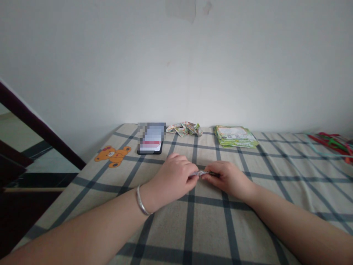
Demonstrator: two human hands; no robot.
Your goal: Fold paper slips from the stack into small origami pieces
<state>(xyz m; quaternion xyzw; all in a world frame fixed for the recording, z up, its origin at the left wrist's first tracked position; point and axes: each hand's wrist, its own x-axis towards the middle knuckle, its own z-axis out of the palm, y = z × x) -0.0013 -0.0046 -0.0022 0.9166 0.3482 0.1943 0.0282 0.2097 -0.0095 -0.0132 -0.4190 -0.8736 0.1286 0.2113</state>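
Observation:
My left hand (173,178) and my right hand (227,178) meet over the checked cloth (193,221), both with fingers pinched shut. Between their fingertips they hold a small folded piece of printed paper (202,173), flat and low over the cloth. A silver bangle (142,201) sits on my left wrist. Behind the hands lies a heap of small folded paper pieces (184,129) and, to its right, a stack of green printed sheets (235,136).
A dark phone (151,139) lies at the back left of the surface, next to a bear picture (112,155) on the cloth. Red and green strips (331,142) lie at the far right. A white wall rises behind; the left edge drops to a dark floor.

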